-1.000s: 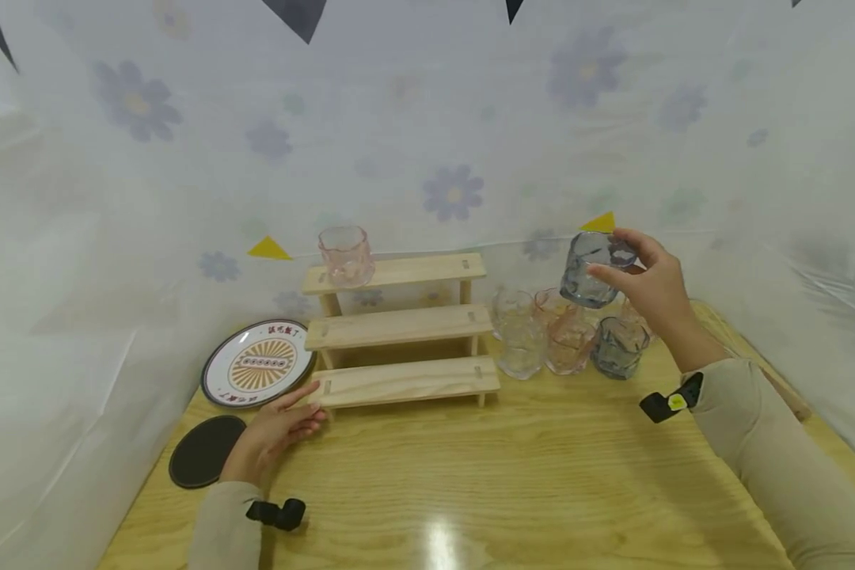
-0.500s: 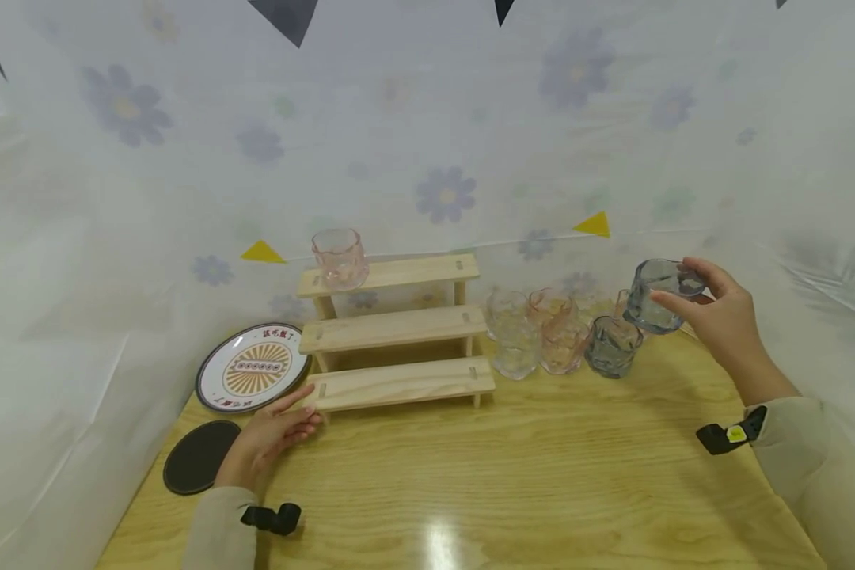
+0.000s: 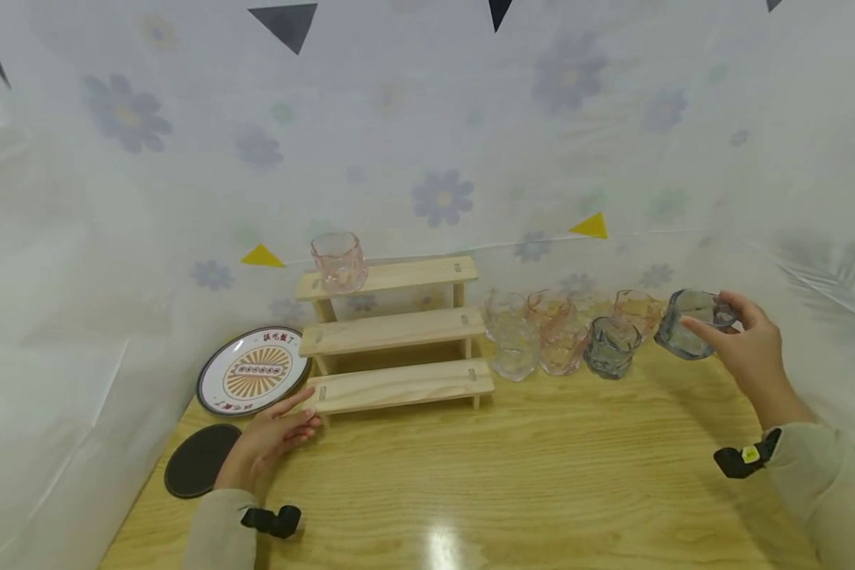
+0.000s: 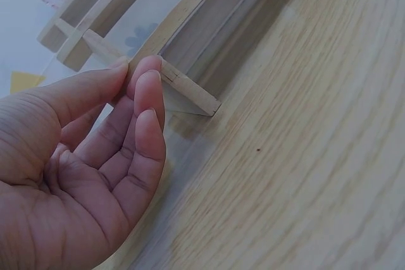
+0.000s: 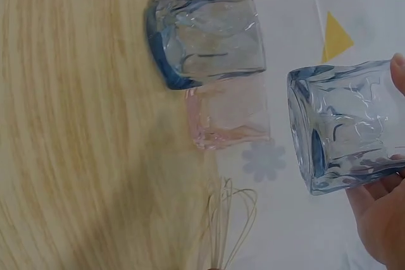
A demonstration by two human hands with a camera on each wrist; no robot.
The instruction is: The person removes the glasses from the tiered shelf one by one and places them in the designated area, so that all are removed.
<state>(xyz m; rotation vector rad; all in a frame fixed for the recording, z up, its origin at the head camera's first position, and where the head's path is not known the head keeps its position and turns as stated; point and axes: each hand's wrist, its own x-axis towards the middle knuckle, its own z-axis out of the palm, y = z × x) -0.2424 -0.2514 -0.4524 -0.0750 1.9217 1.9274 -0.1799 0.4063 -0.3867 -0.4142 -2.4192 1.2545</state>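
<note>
My right hand (image 3: 751, 348) grips a blue-grey glass cup (image 5: 345, 128) by its rim side, holding it in the air at the right, above the table. Beside it on the table stand another blue-grey glass (image 3: 611, 348), a pink glass (image 3: 637, 313) and several clear and pink glasses (image 3: 563, 348). My left hand (image 3: 267, 443) pinches the left end of the lowest step of a three-step wooden shelf (image 3: 399, 386), thumb and fingertips at its corner. One pink glass (image 3: 340, 265) sits on the top step's left end.
A patterned white plate (image 3: 217, 388) leans behind the left hand, with a round black coaster (image 3: 201, 461) in front of it. A wire whisk (image 5: 228, 219) lies near the right wall. White flowered sheeting (image 3: 370, 119) closes off the back and sides of the wooden table (image 3: 513, 475).
My right hand has carried the blue-grey glass rightward and down, away from the shelf. The left hand stays at the shelf's end.
</note>
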